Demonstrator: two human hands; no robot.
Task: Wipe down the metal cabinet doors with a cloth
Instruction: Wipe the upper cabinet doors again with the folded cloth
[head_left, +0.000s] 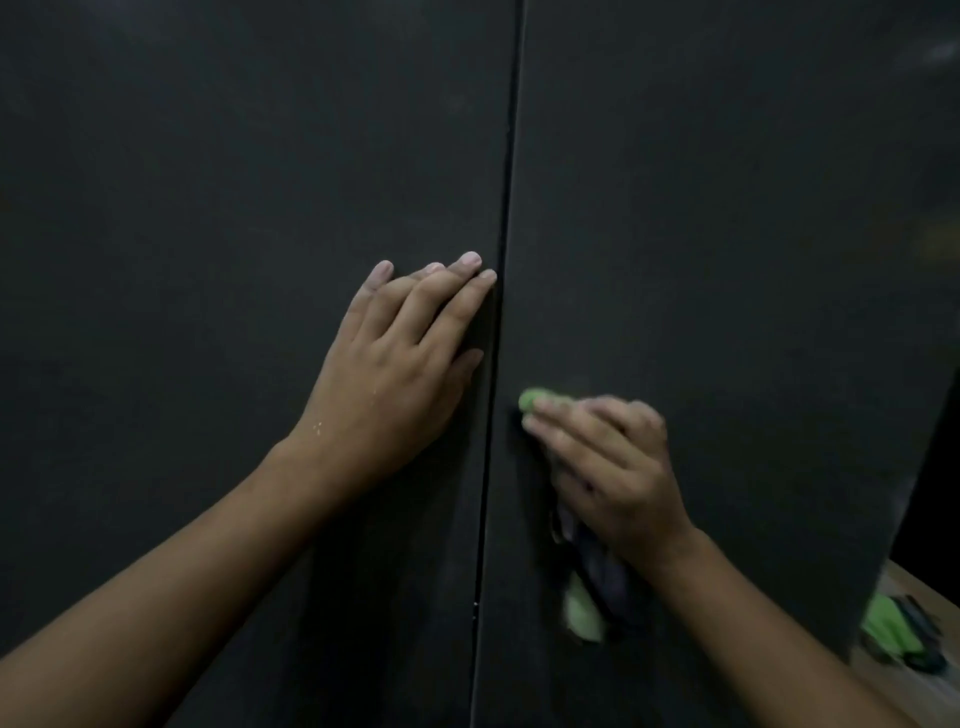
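Two dark metal cabinet doors fill the view, the left door (208, 208) and the right door (727, 208), split by a thin vertical gap. My left hand (400, 374) lies flat on the left door, fingertips at the gap, holding nothing. My right hand (608, 467) presses a green and dark cloth (587, 597) against the right door just beside the gap. A green bit of the cloth pokes out above my fingers and the rest hangs down below my palm. The right hand is blurred.
At the bottom right, past the right door's edge, a wooden surface (919, 675) carries a green and dark object (893, 631). A black opening shows to the right of the door edge.
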